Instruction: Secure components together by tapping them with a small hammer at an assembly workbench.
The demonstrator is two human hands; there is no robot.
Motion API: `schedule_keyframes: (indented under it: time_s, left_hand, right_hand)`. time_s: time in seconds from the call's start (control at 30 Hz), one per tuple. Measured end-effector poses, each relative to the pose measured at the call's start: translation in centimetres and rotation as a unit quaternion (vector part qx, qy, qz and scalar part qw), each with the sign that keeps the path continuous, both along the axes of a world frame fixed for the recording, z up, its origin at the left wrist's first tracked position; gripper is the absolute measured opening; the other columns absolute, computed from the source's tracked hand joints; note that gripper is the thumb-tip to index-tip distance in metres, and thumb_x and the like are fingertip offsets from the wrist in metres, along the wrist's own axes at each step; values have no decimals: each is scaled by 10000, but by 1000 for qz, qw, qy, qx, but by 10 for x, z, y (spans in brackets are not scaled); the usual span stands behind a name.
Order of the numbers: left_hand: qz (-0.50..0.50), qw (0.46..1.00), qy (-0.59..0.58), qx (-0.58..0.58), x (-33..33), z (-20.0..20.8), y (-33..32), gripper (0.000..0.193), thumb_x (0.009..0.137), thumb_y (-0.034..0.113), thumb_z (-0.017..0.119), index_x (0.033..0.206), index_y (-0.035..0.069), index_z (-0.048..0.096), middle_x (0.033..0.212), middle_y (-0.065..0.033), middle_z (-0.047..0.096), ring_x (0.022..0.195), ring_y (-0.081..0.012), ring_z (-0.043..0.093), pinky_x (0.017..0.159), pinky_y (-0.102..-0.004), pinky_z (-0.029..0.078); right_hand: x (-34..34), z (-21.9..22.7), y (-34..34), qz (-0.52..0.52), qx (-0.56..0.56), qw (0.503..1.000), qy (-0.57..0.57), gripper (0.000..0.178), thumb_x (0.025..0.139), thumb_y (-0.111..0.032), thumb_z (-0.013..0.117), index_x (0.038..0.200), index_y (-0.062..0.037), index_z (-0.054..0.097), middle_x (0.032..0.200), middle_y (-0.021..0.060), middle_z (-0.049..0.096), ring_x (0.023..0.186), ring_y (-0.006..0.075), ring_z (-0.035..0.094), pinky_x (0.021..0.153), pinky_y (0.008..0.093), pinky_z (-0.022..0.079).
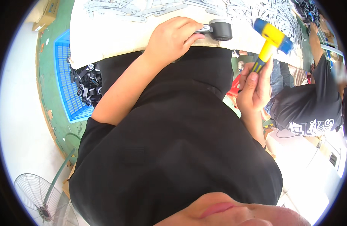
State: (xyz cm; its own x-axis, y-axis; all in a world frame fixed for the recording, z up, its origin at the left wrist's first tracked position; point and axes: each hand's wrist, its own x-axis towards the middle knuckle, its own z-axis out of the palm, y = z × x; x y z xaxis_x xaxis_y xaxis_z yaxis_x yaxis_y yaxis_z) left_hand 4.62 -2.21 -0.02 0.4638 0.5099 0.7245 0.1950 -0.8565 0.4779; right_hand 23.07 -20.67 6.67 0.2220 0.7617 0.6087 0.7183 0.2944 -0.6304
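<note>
At the table's near edge, my left hand [172, 39] is closed on the short grey and black handle of a black cup-shaped part [221, 30]. The round body of the part sticks out to the right of my fingers and lies at the table's edge. My right hand [256, 84] is wrapped round the dark and yellow grip of a mallet [272, 36]. Its yellow head has blue faces at both ends and is raised to the right of the part, apart from it. Flat grey metal strips [169, 9] lie on the table beyond my left hand.
The pale-covered table [105, 39] carries a large heap of grey strips [271, 13] at the back right. On the floor at the left stands a blue plastic crate [66, 81] of black parts. A person in a dark shirt [307, 101] works at the right. A fan [41, 196] stands lower left.
</note>
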Motion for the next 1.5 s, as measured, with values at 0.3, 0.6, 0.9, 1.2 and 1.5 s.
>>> schedule_keyframes:
  time_s: [0.3, 0.6, 0.9, 1.2, 1.5]
  left_hand:
    - [10, 999, 8, 30, -1, -5, 4, 205, 796, 120, 858, 940, 35, 739, 919, -52, 722, 793, -240, 709, 683, -336, 581]
    - [15, 999, -1, 43, -4, -12, 11, 210, 788, 116, 858, 929, 26, 731, 899, -48, 704, 778, -225, 698, 654, -323, 567]
    - [13, 998, -18, 66, 2, -9, 9, 212, 792, 123, 860, 924, 21, 729, 896, -43, 693, 768, -220, 686, 649, -322, 567]
    - [28, 1000, 6, -1, -1, -5, 6, 238, 801, 200, 886, 930, 56, 748, 927, -49, 750, 781, -230, 719, 665, -317, 583]
    - [6, 999, -27, -37, -9, -5, 7, 300, 801, 147, 847, 1056, 88, 701, 935, -82, 719, 841, -292, 692, 743, -380, 573]
  right_hand:
    - [-5, 0, 17, -17, -167, 980, -108, 538, 960, 86, 585, 1495, 45, 538, 817, 121, 647, 651, 198, 593, 674, 286, 527]
    - [-7, -10, 24, -53, -135, 983, -110, 566, 928, 107, 592, 1487, 29, 549, 894, 172, 712, 711, 291, 686, 730, 375, 573]
    - [-3, -7, 18, -59, -57, 991, -104, 457, 977, 80, 591, 1432, 114, 557, 871, 141, 708, 700, 245, 663, 667, 335, 559]
    - [-2, -7, 20, -45, -114, 988, -98, 460, 1052, -25, 564, 1501, 62, 517, 836, 81, 697, 670, 86, 585, 612, 263, 499]
    - [-13, -1, 27, -7, -259, 958, -121, 609, 947, 81, 570, 1541, -45, 512, 794, 219, 636, 690, 374, 658, 680, 418, 535]
